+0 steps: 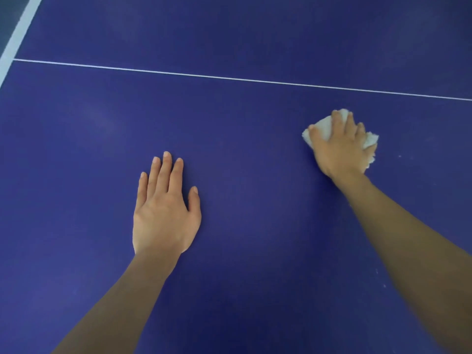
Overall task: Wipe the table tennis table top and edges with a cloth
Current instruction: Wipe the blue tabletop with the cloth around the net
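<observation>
Right hand is down on the bunched white cloth, fingers curled over it and gripping, pressing it onto the blue table top. Left hand lies flat, fingers straight and together, palm on the surface, holding nothing. Beyond them runs the thin white centre line; a broad white edge stripe sits far left.

A games or sports room, judging by what fills the view: the dark blue top of a table tennis table, with a thin white centre line running across it and a broader white border stripe along its edge at 10 o'clock.
</observation>
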